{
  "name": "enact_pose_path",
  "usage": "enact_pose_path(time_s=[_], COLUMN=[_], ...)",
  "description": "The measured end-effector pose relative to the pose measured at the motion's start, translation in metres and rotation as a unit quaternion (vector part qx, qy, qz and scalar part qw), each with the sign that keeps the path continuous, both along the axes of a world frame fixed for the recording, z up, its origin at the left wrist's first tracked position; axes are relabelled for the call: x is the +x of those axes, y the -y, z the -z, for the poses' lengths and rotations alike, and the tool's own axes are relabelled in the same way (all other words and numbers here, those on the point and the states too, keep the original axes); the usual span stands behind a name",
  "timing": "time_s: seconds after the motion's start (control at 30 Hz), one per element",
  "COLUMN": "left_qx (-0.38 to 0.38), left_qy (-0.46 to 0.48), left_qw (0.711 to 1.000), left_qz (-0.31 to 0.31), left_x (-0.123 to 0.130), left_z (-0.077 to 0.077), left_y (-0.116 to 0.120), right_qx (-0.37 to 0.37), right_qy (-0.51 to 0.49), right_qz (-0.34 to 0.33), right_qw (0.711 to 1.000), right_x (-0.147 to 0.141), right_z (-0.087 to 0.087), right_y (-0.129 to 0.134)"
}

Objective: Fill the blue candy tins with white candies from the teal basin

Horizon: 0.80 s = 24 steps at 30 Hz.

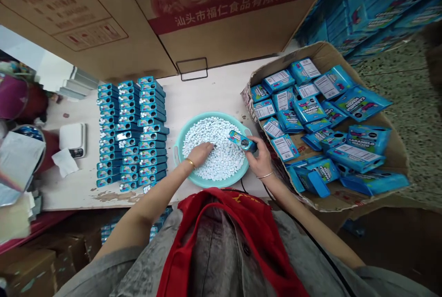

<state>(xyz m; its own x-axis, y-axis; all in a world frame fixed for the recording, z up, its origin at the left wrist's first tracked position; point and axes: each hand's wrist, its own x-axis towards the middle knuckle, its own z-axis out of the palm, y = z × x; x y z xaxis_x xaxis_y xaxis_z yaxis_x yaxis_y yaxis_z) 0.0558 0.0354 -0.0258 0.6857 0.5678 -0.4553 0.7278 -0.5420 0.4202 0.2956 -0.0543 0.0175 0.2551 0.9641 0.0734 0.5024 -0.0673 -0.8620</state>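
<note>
Blue candy carton (237, 137): I find it clamped between thumb and fingers of the right hand (260, 158), held over the right side of the mint-green basin (214, 184). On my feed the left hand (201, 154) has its fingertips down at the white candies (228, 161), left of the carton; whether those fingers pinch any, I cannot tell. Well left of them I log three rows of blue cartons (152, 138). Near the right fingers, rightward, a cardboard box (397, 152) holds Caramelo Macizo cartons (311, 109).
</note>
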Motion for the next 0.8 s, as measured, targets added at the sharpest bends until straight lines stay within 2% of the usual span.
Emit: enact_pose_path(time_s=[0.07,0.17,0.23,0.3,0.4,0.53,0.67,0.8], left_qx=[-0.037,-0.09,-0.118,-0.137,-0.127,-0.078,-0.027,0.009], left_qy=[0.036,0.099,0.137,0.171,0.217,0.218,0.126,-0.044], left_qw=[0.999,0.991,0.983,0.975,0.967,0.973,0.991,0.994], left_qz=[0.008,-0.015,-0.033,-0.042,-0.038,-0.006,0.044,0.104], left_x=[0.013,0.019,0.012,-0.001,-0.023,-0.036,-0.019,0.011], left_z=[0.008,0.008,0.003,-0.009,-0.04,-0.098,-0.152,-0.192], left_y=[0.012,0.02,0.02,0.018,0.01,-0.005,-0.021,-0.024], right_qx=[-0.007,-0.019,-0.023,-0.022,-0.015,0.011,0.032,0.046], right_qy=[-0.004,-0.013,-0.021,-0.027,-0.018,0.011,0.024,0.029], right_qz=[0.015,0.037,0.046,0.047,0.039,0.005,-0.05,-0.071], right_qw=[1.0,0.999,0.998,0.998,0.999,1.0,0.998,0.996], right_x=[0.001,0.0,0.001,0.001,0.002,-0.002,-0.012,-0.021], right_z=[-0.001,0.0,0.002,0.004,0.005,0.004,0.003,0.004], right_y=[0.0,0.001,0.001,0.002,0.002,0.001,-0.002,-0.001])
